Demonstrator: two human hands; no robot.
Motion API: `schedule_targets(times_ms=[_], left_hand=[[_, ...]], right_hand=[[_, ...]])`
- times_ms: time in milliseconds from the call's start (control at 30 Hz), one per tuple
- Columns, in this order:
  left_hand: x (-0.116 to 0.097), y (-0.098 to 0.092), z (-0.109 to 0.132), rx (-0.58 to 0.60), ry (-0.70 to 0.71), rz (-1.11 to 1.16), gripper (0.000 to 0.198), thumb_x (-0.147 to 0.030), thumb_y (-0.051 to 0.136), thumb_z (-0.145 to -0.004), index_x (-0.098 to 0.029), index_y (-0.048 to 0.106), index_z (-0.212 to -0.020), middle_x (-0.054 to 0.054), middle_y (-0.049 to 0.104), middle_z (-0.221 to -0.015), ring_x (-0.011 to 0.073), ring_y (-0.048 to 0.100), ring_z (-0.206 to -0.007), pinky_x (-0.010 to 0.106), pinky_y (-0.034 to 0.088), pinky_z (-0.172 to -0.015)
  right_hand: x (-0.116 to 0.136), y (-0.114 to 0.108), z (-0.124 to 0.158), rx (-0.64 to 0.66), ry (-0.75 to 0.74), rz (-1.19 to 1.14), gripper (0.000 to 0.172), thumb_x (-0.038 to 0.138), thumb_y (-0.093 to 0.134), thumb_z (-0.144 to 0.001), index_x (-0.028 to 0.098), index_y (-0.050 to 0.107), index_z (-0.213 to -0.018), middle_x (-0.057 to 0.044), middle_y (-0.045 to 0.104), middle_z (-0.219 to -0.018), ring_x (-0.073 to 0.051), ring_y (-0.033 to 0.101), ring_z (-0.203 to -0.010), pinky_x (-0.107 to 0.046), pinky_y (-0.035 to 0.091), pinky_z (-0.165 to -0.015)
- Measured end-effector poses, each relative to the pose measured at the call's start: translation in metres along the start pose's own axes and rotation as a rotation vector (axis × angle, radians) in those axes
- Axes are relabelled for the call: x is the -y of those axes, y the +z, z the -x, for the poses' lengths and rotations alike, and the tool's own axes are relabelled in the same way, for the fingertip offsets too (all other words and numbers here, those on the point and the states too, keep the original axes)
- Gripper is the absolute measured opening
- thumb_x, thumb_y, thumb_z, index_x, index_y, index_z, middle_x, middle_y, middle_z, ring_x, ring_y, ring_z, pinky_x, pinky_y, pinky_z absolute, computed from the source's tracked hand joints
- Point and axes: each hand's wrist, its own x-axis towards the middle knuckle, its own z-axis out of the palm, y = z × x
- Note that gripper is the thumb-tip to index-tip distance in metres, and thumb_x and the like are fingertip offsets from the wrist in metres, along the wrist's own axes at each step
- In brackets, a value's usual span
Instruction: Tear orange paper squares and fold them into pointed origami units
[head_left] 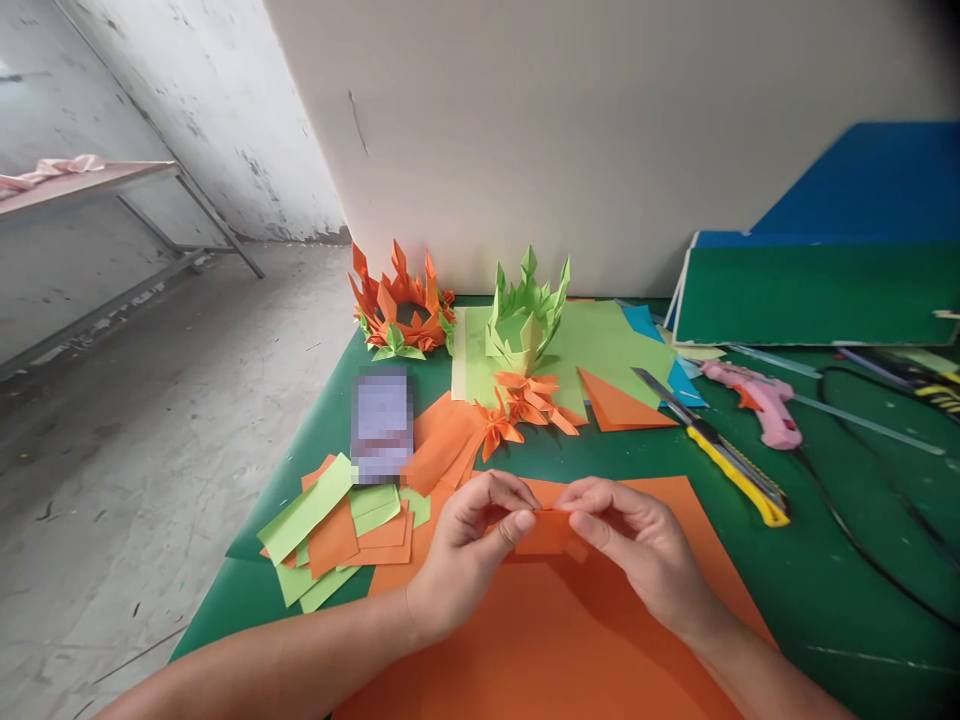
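Between my two hands is a small piece of orange paper (553, 518), raised just above a large orange sheet (555, 640). My left hand (476, 530) pinches its left end between thumb and fingers. At the other end, my right hand (637, 535) pinches it the same way. The fingertips partly cover the piece, so its folds are hard to make out. Orange folded paper flowers (525, 400) lie just beyond my hands. Behind them stands a green paper crown (527, 320), and farther left an orange paper crown (401, 300) with green leaves.
Cut paper pieces (334, 530) pile up at left beside a blurred-out phone-like rectangle (382, 420). A yellow utility knife (720, 460) with its blade out and a pink glue gun (757, 395) with a black cord lie right. Green and blue boards (817, 295) stand behind.
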Motion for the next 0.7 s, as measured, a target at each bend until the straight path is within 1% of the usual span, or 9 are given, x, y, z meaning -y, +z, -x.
schedule_targets(times_ms=[67, 133, 200, 267, 300, 367, 433, 533, 700], left_hand=[[-0.0004, 0.0007, 0.0006, -0.010, -0.005, 0.012, 0.015, -0.027, 0.065, -0.090, -0.019, 0.059, -0.077, 0.001, 0.059, -0.091, 0.0119, 0.053, -0.081, 0.022, 0.042, -0.066], [-0.0006, 0.0007, 0.0017, -0.009, 0.011, -0.009, 0.014, -0.026, 0.064, -0.090, -0.020, 0.059, -0.078, 0.002, 0.059, -0.092, 0.0126, 0.054, -0.083, 0.023, 0.043, -0.069], [-0.0005, 0.0002, 0.0030, 0.017, 0.053, -0.072, 0.013, -0.025, 0.062, -0.091, -0.020, 0.060, -0.079, 0.002, 0.059, -0.093, 0.0138, 0.055, -0.087, 0.025, 0.045, -0.073], [-0.0003, -0.0003, 0.0042, 0.058, 0.098, -0.144, 0.012, -0.024, 0.061, -0.092, -0.020, 0.062, -0.080, 0.003, 0.059, -0.094, 0.0147, 0.056, -0.089, 0.028, 0.046, -0.076], [-0.0002, -0.0003, 0.0046, 0.074, 0.111, -0.169, 0.012, -0.024, 0.061, -0.092, -0.020, 0.062, -0.081, 0.003, 0.060, -0.094, 0.0148, 0.056, -0.088, 0.028, 0.046, -0.076], [0.0001, 0.0000, 0.0049, 0.084, 0.113, -0.184, 0.012, -0.024, 0.061, -0.092, -0.019, 0.062, -0.081, 0.004, 0.060, -0.093, 0.0148, 0.057, -0.086, 0.028, 0.046, -0.075], [0.0004, 0.0004, 0.0049, 0.065, 0.098, -0.170, 0.014, -0.026, 0.061, -0.092, -0.019, 0.061, -0.080, 0.004, 0.060, -0.092, 0.0151, 0.057, -0.086, 0.028, 0.047, -0.073], [0.0007, 0.0004, 0.0042, 0.032, 0.074, -0.138, 0.016, -0.027, 0.062, -0.091, -0.019, 0.059, -0.077, 0.004, 0.059, -0.092, 0.0156, 0.057, -0.087, 0.027, 0.047, -0.073], [0.0005, -0.0004, 0.0029, -0.004, 0.069, -0.085, 0.019, -0.028, 0.063, -0.091, -0.019, 0.057, -0.075, 0.003, 0.059, -0.093, 0.0152, 0.055, -0.088, 0.027, 0.046, -0.077]], right_hand=[[-0.0005, 0.0005, 0.0006, -0.007, -0.019, 0.001, 0.015, 0.032, 0.067, -0.087, 0.023, 0.065, -0.075, -0.001, 0.068, -0.084, -0.015, 0.065, -0.079, -0.023, 0.053, -0.070], [-0.0006, 0.0010, 0.0015, -0.002, -0.047, 0.029, 0.013, 0.031, 0.066, -0.087, 0.024, 0.064, -0.077, -0.001, 0.067, -0.085, -0.015, 0.065, -0.082, -0.024, 0.053, -0.074], [0.0003, 0.0016, 0.0027, 0.030, -0.070, 0.099, 0.006, 0.029, 0.066, -0.087, 0.025, 0.065, -0.084, -0.001, 0.067, -0.087, -0.016, 0.064, -0.085, -0.026, 0.053, -0.078], [0.0022, 0.0028, 0.0039, 0.067, -0.093, 0.181, 0.004, 0.028, 0.067, -0.086, 0.024, 0.066, -0.089, -0.002, 0.068, -0.088, -0.017, 0.064, -0.085, -0.028, 0.053, -0.078], [0.0032, 0.0036, 0.0045, 0.075, -0.108, 0.213, 0.003, 0.027, 0.067, -0.087, 0.024, 0.066, -0.087, -0.003, 0.068, -0.086, -0.018, 0.064, -0.083, -0.029, 0.052, -0.077], [0.0048, 0.0049, 0.0051, 0.069, -0.141, 0.243, 0.009, 0.026, 0.065, -0.087, 0.023, 0.065, -0.079, -0.003, 0.068, -0.080, -0.018, 0.064, -0.078, -0.029, 0.052, -0.074], [0.0050, 0.0053, 0.0052, 0.044, -0.153, 0.238, 0.016, 0.026, 0.066, -0.087, 0.023, 0.062, -0.072, -0.002, 0.067, -0.076, -0.017, 0.063, -0.074, -0.029, 0.051, -0.070], [0.0027, 0.0035, 0.0044, 0.014, -0.133, 0.198, 0.018, 0.028, 0.070, -0.085, 0.023, 0.060, -0.070, -0.001, 0.066, -0.075, -0.017, 0.062, -0.073, -0.030, 0.050, -0.070], [-0.0004, -0.0002, 0.0035, 0.028, -0.094, 0.136, 0.012, 0.032, 0.065, -0.088, 0.023, 0.066, -0.079, -0.004, 0.067, -0.082, -0.019, 0.063, -0.078, -0.032, 0.051, -0.073]])
